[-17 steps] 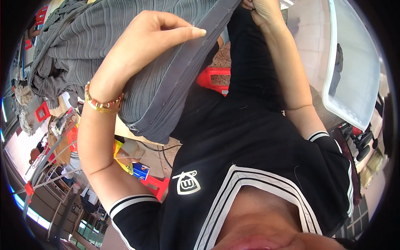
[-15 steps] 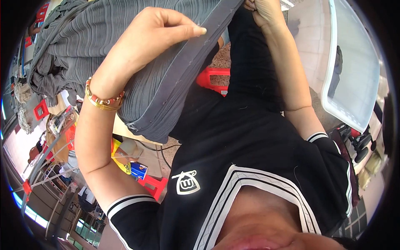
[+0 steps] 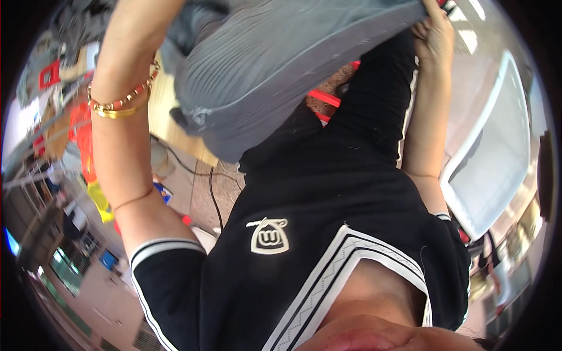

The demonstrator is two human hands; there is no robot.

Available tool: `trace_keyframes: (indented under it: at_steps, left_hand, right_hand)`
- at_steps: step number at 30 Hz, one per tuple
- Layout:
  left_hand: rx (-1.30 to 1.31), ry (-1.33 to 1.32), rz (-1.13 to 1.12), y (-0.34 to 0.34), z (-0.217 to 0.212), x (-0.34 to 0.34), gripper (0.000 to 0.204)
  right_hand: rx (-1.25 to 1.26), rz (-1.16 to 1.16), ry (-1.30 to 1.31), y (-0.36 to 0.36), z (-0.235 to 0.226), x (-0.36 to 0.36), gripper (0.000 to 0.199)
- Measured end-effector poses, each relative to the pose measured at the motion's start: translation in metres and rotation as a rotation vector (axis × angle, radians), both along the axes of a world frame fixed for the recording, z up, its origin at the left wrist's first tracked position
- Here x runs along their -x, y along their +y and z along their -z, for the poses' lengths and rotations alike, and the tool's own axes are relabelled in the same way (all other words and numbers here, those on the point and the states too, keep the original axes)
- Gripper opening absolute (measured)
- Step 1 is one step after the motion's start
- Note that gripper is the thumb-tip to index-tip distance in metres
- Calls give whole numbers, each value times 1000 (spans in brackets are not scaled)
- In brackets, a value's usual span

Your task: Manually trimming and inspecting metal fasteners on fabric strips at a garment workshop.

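A grey pleated cloth (image 3: pixel 263 52) with a flat, smoother band along its near edge stretches across the upper middle. Its lower left corner, with loose pale threads, hangs beside a light wooden tabletop. At the upper right, my right hand (image 3: pixel 436 38) is closed on the cloth's far right end, its fingers curled around the band. My left forearm is raised on the left, wearing a beaded and a gold bracelet (image 3: pixel 123 105). Only the base of my left hand (image 3: pixel 149 20) shows at the top edge; its fingers are out of frame, so its hold on the cloth is hidden.
The light wooden tabletop (image 3: pixel 178 120) lies under the cloth on the left. A large whitish plastic tub (image 3: pixel 492 152) stands to the right. Part of a red stool (image 3: pixel 325 98) shows beyond my lap. A dark cable (image 3: pixel 215 196) runs down to the floor.
My left hand has risen from the band out past the top edge. My right hand, with the cloth's end, appears farther right and lower. The view has shifted and the cloth is blurred.
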State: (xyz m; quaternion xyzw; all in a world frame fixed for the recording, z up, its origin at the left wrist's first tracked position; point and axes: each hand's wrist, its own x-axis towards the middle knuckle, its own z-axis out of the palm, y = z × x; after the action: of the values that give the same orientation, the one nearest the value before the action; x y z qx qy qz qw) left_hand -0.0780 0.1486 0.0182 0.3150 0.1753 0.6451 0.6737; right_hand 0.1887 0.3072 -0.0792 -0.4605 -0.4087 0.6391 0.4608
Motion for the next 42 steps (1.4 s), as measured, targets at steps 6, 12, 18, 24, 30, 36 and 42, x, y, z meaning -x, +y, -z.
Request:
trace_keyframes:
  at_steps: [6, 12, 18, 24, 30, 36, 42]
  left_hand:
    - [356, 1337, -669, -113, -28, 38, 27]
    - [302, 1389, -481, -166, -20, -8, 9]
    - [269, 1389, -561, -176, -5, -35, 24]
    - [199, 1314, -803, -178, 20, -49, 20]
    - [253, 969, -925, -188, 26, -38, 10]
    - [238, 551, -1116, -214, 44, 0, 11]
    - [122, 9, -1206, -234, 36, 40, 20]
  right_hand:
    - [-6, -174, 182, 16, 24, 0, 26]
    - [52, -177, 185, 20, 30, -1, 27]
    - [49, -162, 121, 27, 32, -4, 26]
    - [42, -175, 100, 24, 36, 3, 27]
    - [37, -188, 64, 23, 37, 7, 26]
    - [50, -171, 36, 25, 40, 3, 25]
    - [39, -192, 88, 24, 41, 12, 24]
